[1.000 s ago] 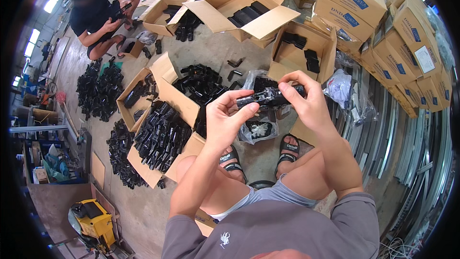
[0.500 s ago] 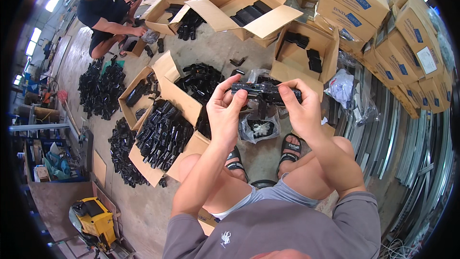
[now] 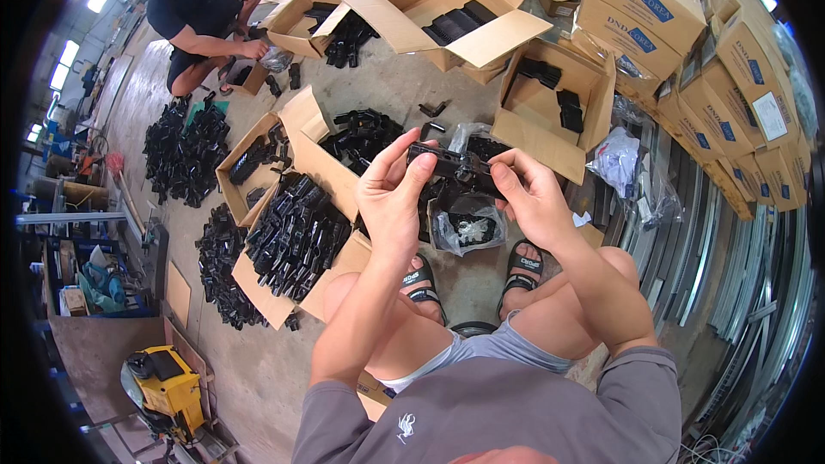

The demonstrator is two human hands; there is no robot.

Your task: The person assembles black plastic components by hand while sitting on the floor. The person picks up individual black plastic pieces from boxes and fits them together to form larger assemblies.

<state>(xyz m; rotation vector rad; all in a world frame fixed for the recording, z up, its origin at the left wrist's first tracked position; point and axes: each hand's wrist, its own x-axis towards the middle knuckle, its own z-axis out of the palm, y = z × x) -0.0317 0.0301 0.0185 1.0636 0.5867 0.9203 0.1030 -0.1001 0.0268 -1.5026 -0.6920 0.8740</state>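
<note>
Black fitting (image 3: 457, 161), probably light, stiff and slick: best held near both ends, where left fingers (image 3: 419, 169) and right fingers (image 3: 506, 180) pinch it.

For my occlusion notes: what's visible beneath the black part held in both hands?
A clear plastic bag with silvery pieces inside is partly visible. Whatever lies directly behind the black part and the fingers is covered.

The bare left hand (image 3: 388, 198) and the bare right hand (image 3: 534, 195) hold opposite ends of a glossy black elongated part (image 3: 453, 162). Left, an open brown cardboard box (image 3: 331, 170) holds heaped black parts (image 3: 295, 236). A co-worker in dark clothing (image 3: 196, 13) crouches far left; brown cardboard cartons (image 3: 627, 4) are stacked far right.
</note>
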